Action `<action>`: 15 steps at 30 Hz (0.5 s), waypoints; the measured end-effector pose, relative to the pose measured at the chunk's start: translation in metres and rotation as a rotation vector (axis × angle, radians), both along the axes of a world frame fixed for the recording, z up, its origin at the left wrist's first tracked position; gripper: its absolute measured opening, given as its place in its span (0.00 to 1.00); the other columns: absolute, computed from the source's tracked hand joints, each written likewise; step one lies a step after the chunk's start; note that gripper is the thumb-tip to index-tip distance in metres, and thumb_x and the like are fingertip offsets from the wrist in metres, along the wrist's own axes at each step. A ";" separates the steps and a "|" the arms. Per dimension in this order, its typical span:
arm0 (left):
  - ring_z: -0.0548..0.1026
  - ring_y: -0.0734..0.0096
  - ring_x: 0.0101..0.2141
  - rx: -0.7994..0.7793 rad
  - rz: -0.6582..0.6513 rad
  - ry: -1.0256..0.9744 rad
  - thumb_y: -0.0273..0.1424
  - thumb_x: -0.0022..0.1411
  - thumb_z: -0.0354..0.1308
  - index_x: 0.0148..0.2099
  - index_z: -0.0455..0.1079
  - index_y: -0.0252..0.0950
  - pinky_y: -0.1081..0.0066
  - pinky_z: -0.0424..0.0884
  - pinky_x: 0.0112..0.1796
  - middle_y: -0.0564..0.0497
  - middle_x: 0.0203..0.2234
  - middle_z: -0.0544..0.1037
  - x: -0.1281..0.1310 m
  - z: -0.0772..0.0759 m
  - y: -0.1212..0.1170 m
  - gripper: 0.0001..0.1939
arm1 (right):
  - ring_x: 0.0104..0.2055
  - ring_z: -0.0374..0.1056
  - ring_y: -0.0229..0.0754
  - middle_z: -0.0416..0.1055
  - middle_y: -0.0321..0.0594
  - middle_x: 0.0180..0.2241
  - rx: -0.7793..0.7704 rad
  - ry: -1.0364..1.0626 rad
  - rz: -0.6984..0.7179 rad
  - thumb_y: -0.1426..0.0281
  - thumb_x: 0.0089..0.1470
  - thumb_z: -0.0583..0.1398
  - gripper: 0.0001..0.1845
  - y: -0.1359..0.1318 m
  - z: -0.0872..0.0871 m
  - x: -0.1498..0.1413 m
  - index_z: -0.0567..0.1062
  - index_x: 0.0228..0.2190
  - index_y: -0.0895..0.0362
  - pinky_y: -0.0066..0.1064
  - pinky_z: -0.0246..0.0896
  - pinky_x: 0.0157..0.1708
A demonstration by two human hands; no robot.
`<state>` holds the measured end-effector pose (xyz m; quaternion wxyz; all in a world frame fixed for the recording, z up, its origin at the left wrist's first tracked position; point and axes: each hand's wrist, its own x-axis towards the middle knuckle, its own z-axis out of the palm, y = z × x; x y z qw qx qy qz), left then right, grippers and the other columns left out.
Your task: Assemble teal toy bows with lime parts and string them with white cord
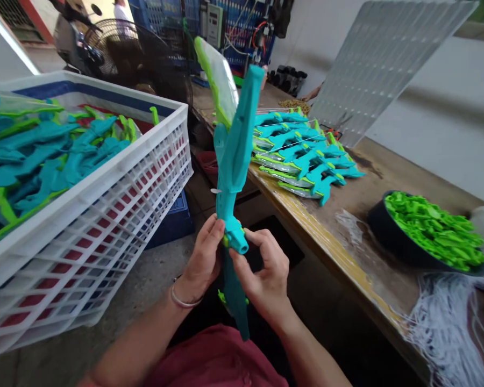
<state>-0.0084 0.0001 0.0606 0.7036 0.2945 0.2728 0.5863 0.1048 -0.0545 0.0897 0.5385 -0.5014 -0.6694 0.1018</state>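
A teal plastic toy [237, 145] stands upright between my hands, with a clear, green-edged wing-like piece [220, 80] at its upper left. My left hand [204, 258] is closed on the toy's middle from the left, thumb on the side of a short tube end [237, 239]. On the other side, my right hand [264, 266] pinches that tube end between thumb and forefinger. Small green bits show at the fingertips, partly hidden. Below the hands, the toy's darker lower end points down toward my lap.
At left stands a white plastic crate [145, 183] heaped with similar teal and green pieces. Similar toys [302, 145] with white strings lie in rows on the workbench [347, 231]. A dark bowl [381, 228] holds small green parts [435, 228]. White strings [452, 322] hang at the bench's near end.
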 end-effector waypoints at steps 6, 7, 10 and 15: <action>0.71 0.77 0.30 0.071 0.049 0.139 0.46 0.60 0.69 0.42 0.72 0.37 0.78 0.68 0.32 0.57 0.29 0.75 0.030 -0.014 0.006 0.19 | 0.40 0.69 0.41 0.72 0.39 0.40 -0.174 0.067 0.006 0.66 0.64 0.64 0.13 0.002 -0.001 0.036 0.75 0.49 0.56 0.31 0.64 0.41; 0.71 0.77 0.30 0.075 0.027 0.139 0.46 0.61 0.69 0.42 0.72 0.37 0.78 0.68 0.32 0.57 0.30 0.75 0.034 -0.013 0.005 0.19 | 0.40 0.68 0.41 0.72 0.39 0.40 -0.188 0.011 -0.015 0.64 0.64 0.64 0.14 0.001 0.003 0.041 0.75 0.48 0.56 0.31 0.63 0.41; 0.71 0.77 0.30 0.068 -0.040 0.115 0.45 0.60 0.70 0.43 0.71 0.37 0.78 0.69 0.33 0.57 0.30 0.75 0.041 -0.009 0.001 0.19 | 0.35 0.65 0.40 0.69 0.38 0.34 -0.244 -0.220 -0.085 0.56 0.67 0.60 0.16 -0.001 0.017 0.055 0.75 0.40 0.58 0.30 0.57 0.35; 0.68 0.77 0.29 0.045 -0.077 0.122 0.45 0.58 0.71 0.41 0.70 0.36 0.77 0.67 0.32 0.57 0.28 0.73 0.049 -0.005 -0.008 0.21 | 0.24 0.53 0.35 0.57 0.31 0.23 -0.297 -0.462 -0.038 0.52 0.69 0.53 0.26 0.001 0.024 0.074 0.60 0.25 0.55 0.31 0.42 0.28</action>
